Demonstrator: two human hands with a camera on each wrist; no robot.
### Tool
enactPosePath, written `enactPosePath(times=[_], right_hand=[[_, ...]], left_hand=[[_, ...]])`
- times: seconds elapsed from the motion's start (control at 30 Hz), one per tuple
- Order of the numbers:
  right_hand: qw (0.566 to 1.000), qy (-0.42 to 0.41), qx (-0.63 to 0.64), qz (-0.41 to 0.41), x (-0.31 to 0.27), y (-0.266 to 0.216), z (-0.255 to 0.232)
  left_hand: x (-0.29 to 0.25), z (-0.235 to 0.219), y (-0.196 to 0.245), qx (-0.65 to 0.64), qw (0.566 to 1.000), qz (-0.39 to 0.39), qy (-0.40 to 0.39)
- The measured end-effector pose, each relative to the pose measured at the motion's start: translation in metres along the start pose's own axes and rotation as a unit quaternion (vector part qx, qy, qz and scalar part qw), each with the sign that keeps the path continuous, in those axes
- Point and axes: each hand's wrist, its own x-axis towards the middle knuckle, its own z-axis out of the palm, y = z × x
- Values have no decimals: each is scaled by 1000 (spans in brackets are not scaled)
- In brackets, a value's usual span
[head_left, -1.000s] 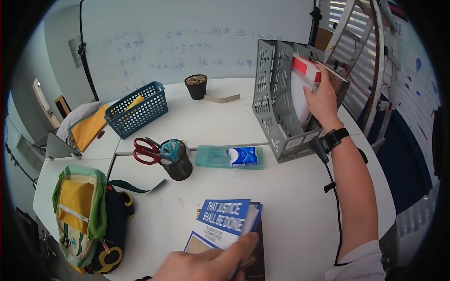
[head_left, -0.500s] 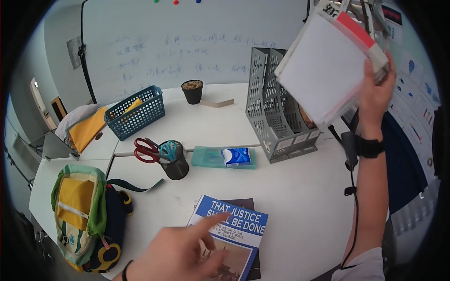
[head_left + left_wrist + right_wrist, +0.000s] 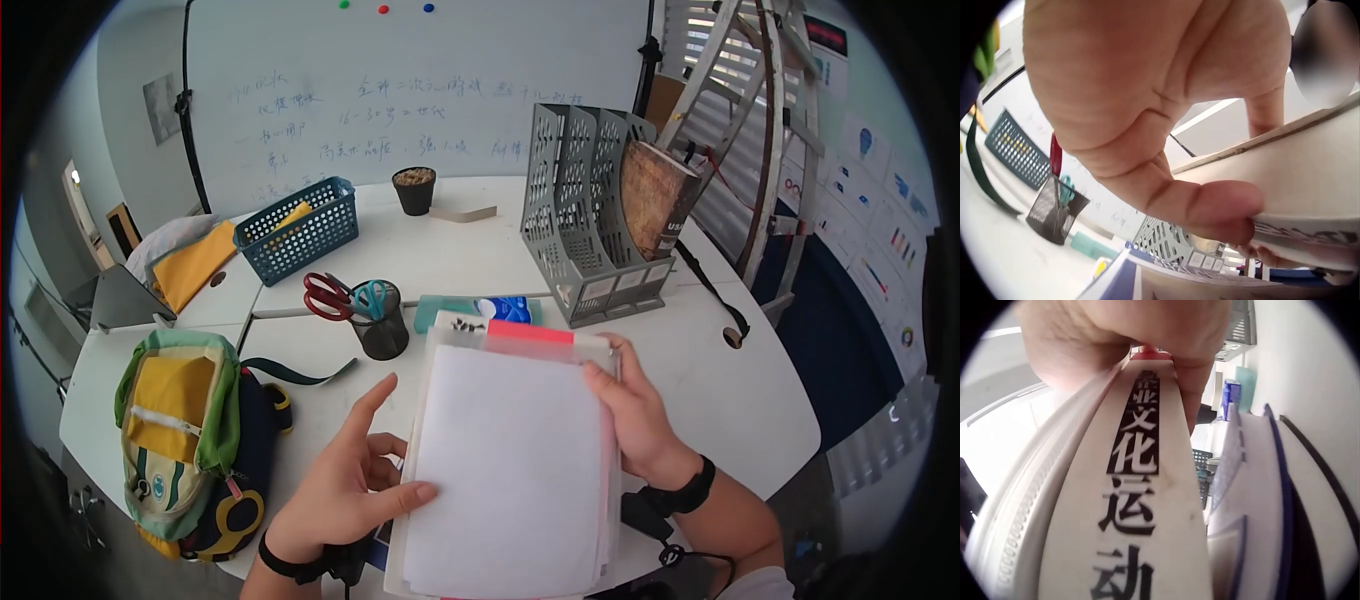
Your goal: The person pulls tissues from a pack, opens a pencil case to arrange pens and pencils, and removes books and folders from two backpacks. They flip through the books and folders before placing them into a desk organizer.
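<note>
My right hand [image 3: 645,420] grips the upper right edge of a thick book with white sheets [image 3: 510,460] on top and a red band at its upper end. In the right wrist view, black characters run down the book's pale spine [image 3: 1132,481], with my right hand [image 3: 1141,337] above. My left hand [image 3: 345,480] is at the stack's left edge, fingers spread, thumb over the sheets. The left wrist view shows my left hand [image 3: 1141,106] beside a book's pale side [image 3: 1297,169]. A blue-and-white book [image 3: 1122,281] lies below, mostly hidden in the head view.
A grey file rack [image 3: 590,200] holds a brown book [image 3: 655,200] at the back right. Across the table [image 3: 730,400] are a pen cup [image 3: 380,325] with scissors, a teal case [image 3: 430,312], a blue basket [image 3: 300,235], a plant pot [image 3: 414,190] and a backpack [image 3: 190,440].
My right hand has taken the book and sheets out of the rack and brought them down over the front of the table. The left hand has moved from the blue-and-white book to the stack's left edge.
</note>
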Motion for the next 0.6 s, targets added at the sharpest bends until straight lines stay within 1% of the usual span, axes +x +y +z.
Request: enactPosePath(times=[0.03, 0.07, 0.1, 0.17, 0.2, 0.23, 0.3, 0.33, 0.37, 0.4, 0.43, 0.5, 0.53, 0.57, 0.6], right_hand=[[998, -6, 12, 63, -3, 7, 2], [997, -47, -38, 45, 1, 18, -8], [997, -46, -34, 48, 0, 13, -10], [971, -54, -194, 129, 4, -6, -13], [970, -72, -192, 130, 13, 1, -26], [970, -68, -192, 131, 23, 6, -39], [983, -10, -184, 18, 47, 8, -66], [981, -7, -191, 16, 63, 4, -82], [960, 39, -267, -78, 79, -3, -99], [921, 83, -339, -170, 93, -14, -115], [914, 116, -346, -175, 107, -28, -128], [863, 190, -414, -217, 122, -53, -139], [860, 193, -419, -219, 134, -61, -149], [836, 226, -440, -236, 150, -66, -163], [812, 256, -459, -252, 164, -69, -174]], left_hand=[[0, -5, -9, -20, 1000, -24, 3], [-1, -10, -17, -40, 998, -49, 6], [-4, -15, -23, -37, 998, -54, 6], [-6, -21, -32, -1, 998, -50, 39], [-8, -14, -26, 1, 997, -45, 62], [-7, -15, -29, 1, 997, -46, 58], [-6, -21, -43, 117, 989, -69, 55], [-5, -22, -48, 111, 990, -64, 51], [-3, -24, -54, 60, 996, -45, 57], [-2, -25, -61, 8, 998, -27, 60], [-1, -30, -69, -23, 998, -10, 65], [0, -34, -78, -71, 994, -17, 80], [1, -34, -79, -58, 994, -20, 92], [3, -35, -80, -61, 994, -18, 91], [5, -36, -82, -16, 994, -21, 103]])
